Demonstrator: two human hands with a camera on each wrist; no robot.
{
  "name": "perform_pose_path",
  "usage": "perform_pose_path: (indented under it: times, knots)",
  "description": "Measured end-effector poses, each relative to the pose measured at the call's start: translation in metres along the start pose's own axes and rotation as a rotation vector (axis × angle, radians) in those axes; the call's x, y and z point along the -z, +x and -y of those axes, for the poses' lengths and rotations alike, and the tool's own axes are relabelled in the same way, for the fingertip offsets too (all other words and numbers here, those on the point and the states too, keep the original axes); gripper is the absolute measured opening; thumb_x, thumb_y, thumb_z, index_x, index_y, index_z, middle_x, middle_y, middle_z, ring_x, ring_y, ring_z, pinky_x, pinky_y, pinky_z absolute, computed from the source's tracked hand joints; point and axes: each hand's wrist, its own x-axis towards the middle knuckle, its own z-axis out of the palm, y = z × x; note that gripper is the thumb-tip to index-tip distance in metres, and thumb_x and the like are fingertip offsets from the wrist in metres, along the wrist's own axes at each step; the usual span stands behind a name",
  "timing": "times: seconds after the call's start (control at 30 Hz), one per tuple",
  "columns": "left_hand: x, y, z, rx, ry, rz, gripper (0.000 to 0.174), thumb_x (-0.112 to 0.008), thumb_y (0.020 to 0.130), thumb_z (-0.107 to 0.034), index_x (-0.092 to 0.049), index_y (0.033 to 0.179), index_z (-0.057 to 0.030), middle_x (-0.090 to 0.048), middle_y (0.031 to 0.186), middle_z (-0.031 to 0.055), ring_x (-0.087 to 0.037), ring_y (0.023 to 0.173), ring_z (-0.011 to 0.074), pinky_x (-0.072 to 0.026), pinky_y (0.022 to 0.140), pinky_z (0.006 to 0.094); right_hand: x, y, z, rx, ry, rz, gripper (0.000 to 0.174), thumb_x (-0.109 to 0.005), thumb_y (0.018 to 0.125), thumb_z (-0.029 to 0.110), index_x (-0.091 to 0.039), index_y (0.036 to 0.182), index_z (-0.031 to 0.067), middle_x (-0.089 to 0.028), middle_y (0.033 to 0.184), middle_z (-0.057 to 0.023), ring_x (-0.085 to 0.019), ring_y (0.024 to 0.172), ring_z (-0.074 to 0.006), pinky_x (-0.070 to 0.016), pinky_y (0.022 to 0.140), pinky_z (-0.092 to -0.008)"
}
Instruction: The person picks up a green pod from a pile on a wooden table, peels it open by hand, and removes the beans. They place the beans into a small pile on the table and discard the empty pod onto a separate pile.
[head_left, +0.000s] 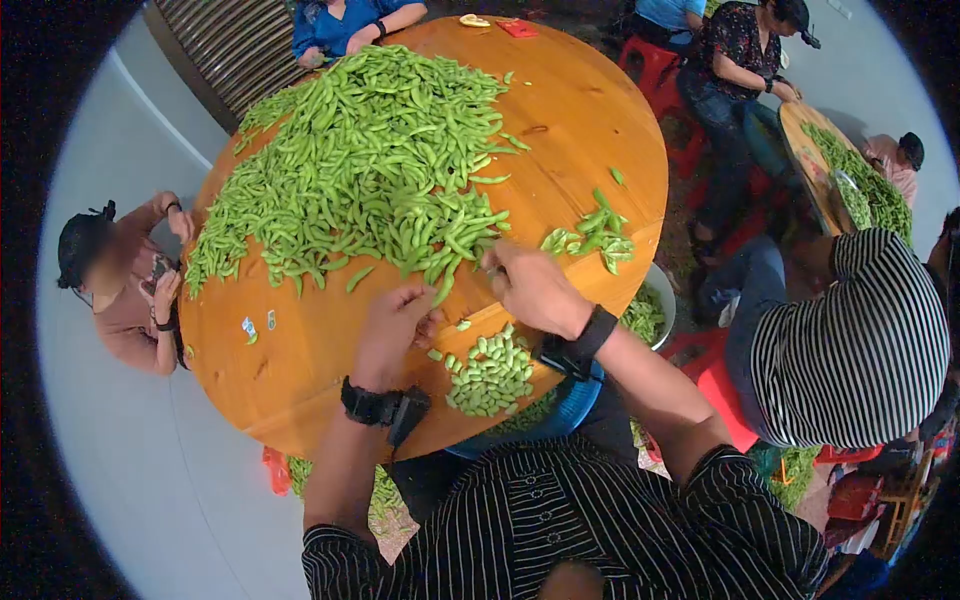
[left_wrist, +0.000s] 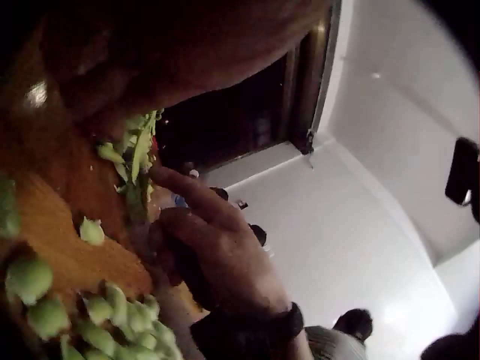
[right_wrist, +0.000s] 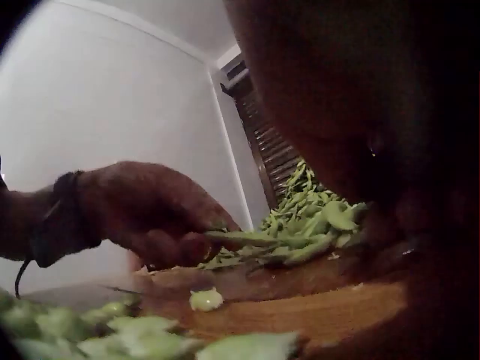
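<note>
A broad heap of green soybean pods (head_left: 350, 160) covers much of the round wooden table (head_left: 590, 130). My left hand (head_left: 395, 325) is at the heap's near edge and pinches a soybean pod (right_wrist: 244, 238) between thumb and fingers. Just to its right, my right hand (head_left: 535, 285) bends its fingers down beside the heap; I cannot tell whether they hold anything. In the left wrist view the right hand (left_wrist: 225, 247) has its index finger reaching toward some pods. Shelled green beans (head_left: 490, 375) lie in a small pile below both hands, with a loose bean (right_wrist: 205, 300) nearby.
Empty-looking pods (head_left: 600, 235) lie to the right on the table. Below its near edge is a blue basin (head_left: 575, 405); a pale bowl of greens (head_left: 650, 310) stands at the right. People sit around this table and another table (head_left: 810, 150). A red stool (head_left: 720, 390) is at the right.
</note>
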Motion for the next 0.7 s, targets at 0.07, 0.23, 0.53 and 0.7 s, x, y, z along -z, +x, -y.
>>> perform_pose_path:
  times: [0.07, 0.23, 0.53, 0.7]
  knots:
    - [-0.011, -0.008, 0.004, -0.003, -0.157, 0.015, 0.017, -0.058, 0.092, -0.022, -0.061, 0.102, -0.0078, -0.062, 0.076, -0.0020, -0.055, 0.062, 0.0064, -0.0420, 0.054, 0.0211, -0.013, -0.012, -0.006, 0.199, 0.319, -0.061, 0.028, -0.056, 0.086, 0.011, -0.057, 0.112, -0.0003, -0.066, 0.082, -0.0161, -0.064, 0.069, -0.0283, -0.0509, 0.061, -0.0372]
    - [-0.040, -0.026, 0.001, -0.067, -0.192, 0.003, 0.018, -0.059, 0.092, -0.017, -0.060, 0.103, -0.0031, -0.062, 0.079, -0.0002, -0.055, 0.063, 0.0049, -0.0436, 0.053, 0.0203, -0.005, -0.034, 0.015, -0.221, 0.882, 0.293, 0.019, -0.050, 0.085, 0.006, -0.063, 0.097, -0.0012, -0.057, 0.067, -0.0037, -0.055, 0.056, -0.0091, -0.0471, 0.050, -0.0256]
    - [-0.052, -0.032, 0.006, -0.195, -0.085, -0.015, 0.013, -0.062, 0.089, -0.011, -0.060, 0.098, -0.0016, -0.061, 0.075, -0.0013, -0.052, 0.060, 0.0039, -0.0432, 0.053, 0.0204, 0.002, -0.044, 0.017, -0.215, 0.825, 0.214, 0.019, -0.050, 0.086, 0.010, -0.063, 0.095, -0.0013, -0.057, 0.063, -0.0058, -0.054, 0.051, -0.0104, -0.0454, 0.047, -0.0285]
    - [-0.064, -0.035, 0.011, -0.360, 0.021, -0.104, 0.013, -0.064, 0.087, -0.010, -0.057, 0.092, -0.0009, -0.062, 0.073, 0.0019, -0.057, 0.063, 0.0084, -0.0458, 0.054, 0.0249, 0.004, -0.046, 0.017, -0.101, 0.649, 0.111, 0.018, -0.051, 0.082, 0.008, -0.063, 0.091, -0.0007, -0.058, 0.066, -0.0186, -0.061, 0.060, -0.0284, -0.0484, 0.058, -0.0399]
